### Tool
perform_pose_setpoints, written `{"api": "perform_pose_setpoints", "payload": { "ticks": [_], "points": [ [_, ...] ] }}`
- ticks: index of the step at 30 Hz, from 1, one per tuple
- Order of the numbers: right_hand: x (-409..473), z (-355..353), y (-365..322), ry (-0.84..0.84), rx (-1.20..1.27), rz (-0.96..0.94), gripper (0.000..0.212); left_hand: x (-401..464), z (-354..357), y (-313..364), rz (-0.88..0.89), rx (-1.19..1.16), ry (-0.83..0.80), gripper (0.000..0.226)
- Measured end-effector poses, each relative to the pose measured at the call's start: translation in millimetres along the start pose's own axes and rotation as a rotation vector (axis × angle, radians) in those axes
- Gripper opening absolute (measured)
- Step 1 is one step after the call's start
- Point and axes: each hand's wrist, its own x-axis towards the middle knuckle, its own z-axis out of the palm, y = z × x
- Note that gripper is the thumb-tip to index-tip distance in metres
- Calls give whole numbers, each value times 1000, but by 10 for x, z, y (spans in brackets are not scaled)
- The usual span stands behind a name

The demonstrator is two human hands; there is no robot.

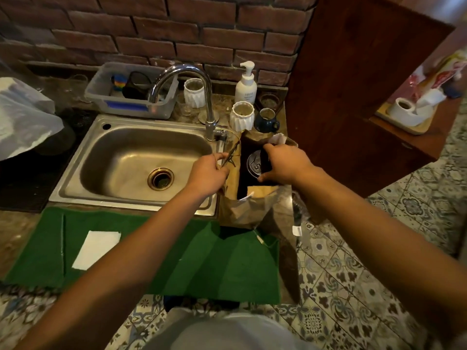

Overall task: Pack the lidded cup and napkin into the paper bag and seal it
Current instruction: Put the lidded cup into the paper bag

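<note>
A brown paper bag stands open on the counter just right of the sink. Inside it sits the cup with its black lid facing up. My left hand pinches the bag's left rim and its twine handle. My right hand reaches into the bag's mouth, fingers curled around the lidded cup. A white napkin lies flat on the green mat, well to the left of the bag. Something white pokes from the bag's far right corner.
A steel sink with a tall tap lies left of the bag. White ribbed cups, a dark mug and a pump bottle stand behind it. A wooden cabinet rises to the right. A plastic tub sits behind the sink.
</note>
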Motion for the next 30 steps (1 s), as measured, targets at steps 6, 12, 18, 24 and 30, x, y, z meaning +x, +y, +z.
{"api": "perform_pose_setpoints", "payload": {
  "ticks": [6, 12, 18, 24, 30],
  "points": [
    [184, 18, -136, -78, -117, 30, 79, -47, -81, -57, 43, 166, 79, 46],
    [252, 17, -246, -67, -131, 23, 74, -42, -76, -22, 36, 134, 66, 55],
    [141, 15, -233, 40, -134, -26, 84, -46, -40, 86, 19, 109, 12, 58],
    [-229, -145, -151, 301, 15, -168, 67, -28, -61, 98, 15, 40, -29, 71],
    [-561, -245, -156, 573, 270, -174, 38, -104, -147, 85, 66, -43, -17, 72]
  ]
}}
